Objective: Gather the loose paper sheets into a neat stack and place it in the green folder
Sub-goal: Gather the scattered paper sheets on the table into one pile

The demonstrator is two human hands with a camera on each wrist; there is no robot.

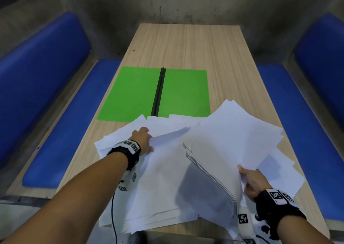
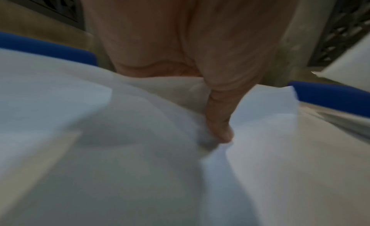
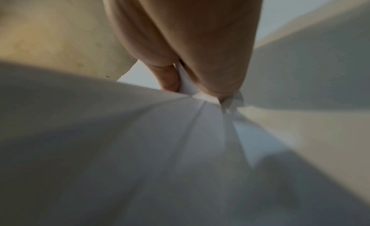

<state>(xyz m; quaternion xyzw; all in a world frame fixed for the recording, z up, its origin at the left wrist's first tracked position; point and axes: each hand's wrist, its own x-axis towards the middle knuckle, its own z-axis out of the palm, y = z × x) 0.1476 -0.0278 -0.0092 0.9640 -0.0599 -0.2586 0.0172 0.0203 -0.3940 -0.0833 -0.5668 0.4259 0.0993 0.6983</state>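
Several loose white paper sheets (image 1: 163,178) lie spread over the near half of the wooden table (image 1: 186,44). The green folder (image 1: 134,92) lies open flat beyond them, its black spine (image 1: 158,92) running down the middle. My left hand (image 1: 144,140) grips the left edge of a sheet, the thumb (image 2: 219,118) pressing on top of the paper (image 2: 120,134). My right hand (image 1: 251,180) pinches a bundle of sheets (image 1: 232,141) by its near corner and holds it raised and tilted above the pile. In the right wrist view the fingers (image 3: 170,77) clamp the paper (image 3: 180,134).
Blue padded benches (image 1: 61,124) (image 1: 301,124) run along both sides of the table. A grey concrete wall (image 1: 167,1) stands behind it. Sheets overhang the table's near edge. A black cable (image 1: 113,212) hangs from my left wrist.
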